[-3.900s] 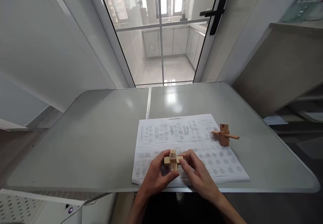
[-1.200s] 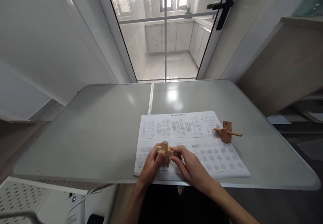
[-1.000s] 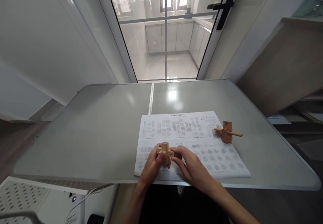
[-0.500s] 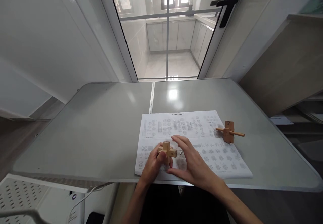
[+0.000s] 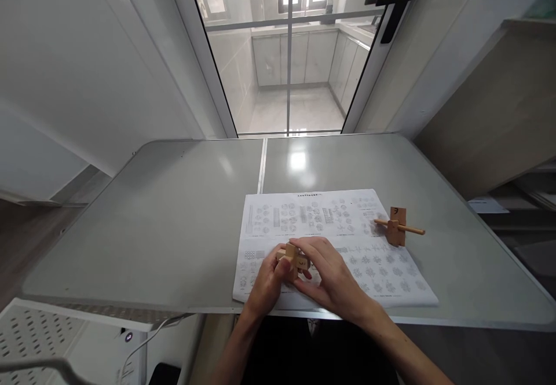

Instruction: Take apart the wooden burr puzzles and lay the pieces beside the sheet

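Note:
A light wooden interlocking puzzle [image 5: 291,253], cross-shaped with a dark mark on one block end, is held above the printed sheet. My left hand [image 5: 267,278] grips it from the left, thumb across its near face. My right hand [image 5: 334,275] closes on it from the right, fingers over the top and thumb underneath at the lower end. The puzzle's back and underside are hidden by my fingers. Beneath both hands lies the white instruction sheet [image 5: 313,217], covered with small line diagrams.
A second wooden puzzle [image 5: 395,227] with a thin rod through it stands on the sheet's right edge. All this is on a grey table [image 5: 174,217]. A white perforated rack [image 5: 39,338] sits below at the left; a glass door [image 5: 289,55] is beyond the table.
My right hand has closed from a wide-open curve onto the puzzle. The puzzle and my left hand have shifted slightly to the right.

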`<state>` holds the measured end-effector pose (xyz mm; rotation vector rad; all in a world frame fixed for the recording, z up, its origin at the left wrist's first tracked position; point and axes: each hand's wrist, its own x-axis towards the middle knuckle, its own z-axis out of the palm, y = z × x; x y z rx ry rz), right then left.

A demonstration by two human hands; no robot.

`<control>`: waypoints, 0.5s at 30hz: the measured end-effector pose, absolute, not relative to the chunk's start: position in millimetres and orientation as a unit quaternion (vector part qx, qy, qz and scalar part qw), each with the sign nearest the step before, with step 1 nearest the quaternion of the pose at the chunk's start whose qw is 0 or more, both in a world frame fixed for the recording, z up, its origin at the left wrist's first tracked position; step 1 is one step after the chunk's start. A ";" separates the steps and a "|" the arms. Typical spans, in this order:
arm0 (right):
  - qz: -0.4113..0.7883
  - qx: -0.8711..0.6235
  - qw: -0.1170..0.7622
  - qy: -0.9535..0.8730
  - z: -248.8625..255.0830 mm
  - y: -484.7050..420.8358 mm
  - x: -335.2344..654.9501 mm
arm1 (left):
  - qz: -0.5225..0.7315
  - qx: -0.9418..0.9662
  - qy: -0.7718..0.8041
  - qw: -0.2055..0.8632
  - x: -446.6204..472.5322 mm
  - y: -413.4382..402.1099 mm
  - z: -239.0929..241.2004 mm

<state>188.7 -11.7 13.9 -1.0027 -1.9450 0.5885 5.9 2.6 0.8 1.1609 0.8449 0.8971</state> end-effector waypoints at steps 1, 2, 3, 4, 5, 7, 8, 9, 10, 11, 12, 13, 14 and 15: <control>0.233 -0.401 0.427 -0.777 15.0 -12.0 189.7 | 0.401 0.505 0.373 0.667 5.1 3.1 -1.3; 0.235 -0.401 0.431 -0.773 16.3 -12.6 190.8 | 0.408 0.492 0.374 0.672 3.9 3.7 -3.4; 0.240 -0.404 0.437 -0.767 17.7 -13.3 192.1 | 0.416 0.474 0.377 0.678 2.5 4.4 -5.1; 0.249 -0.409 0.442 -0.759 19.0 -14.1 193.7 | 0.427 0.454 0.380 0.683 1.3 5.3 -6.3; 0.259 -0.417 0.446 -0.748 20.0 -14.7 195.7 | 0.437 0.436 0.381 0.688 0.3 6.2 -7.1; 0.281 -0.439 0.452 -0.724 20.4 -14.9 200.5 | 0.452 0.415 0.376 0.694 -0.4 7.8 -7.9; 0.291 -0.452 0.454 -0.711 19.4 -14.5 203.3 | 0.456 0.415 0.371 0.694 -0.1 8.2 -8.3; 0.299 -0.467 0.454 -0.698 17.5 -13.8 206.1 | 0.458 0.419 0.367 0.693 0.4 8.3 -8.9; 0.304 -0.482 0.452 -0.686 14.6 -13.0 208.8 | 0.459 0.428 0.366 0.687 1.1 8.1 -9.6; 0.305 -0.500 0.449 -0.675 10.7 -12.3 211.2 | 0.460 0.439 0.369 0.678 1.8 7.5 -10.5; 0.300 -0.517 0.442 -0.669 6.0 -11.7 213.4 | 0.459 0.451 0.374 0.668 2.3 6.8 -11.3; 0.289 -0.535 0.432 -0.666 0.7 -11.5 215.1 | 0.457 0.463 0.381 0.657 2.7 5.9 -11.9; 0.274 -0.551 0.420 -0.667 -5.1 -11.7 216.2 | 0.454 0.473 0.388 0.648 2.9 5.0 -12.2; 0.258 -0.565 0.407 -0.670 -10.9 -12.1 216.8 | 0.451 0.479 0.393 0.642 3.1 4.2 -11.9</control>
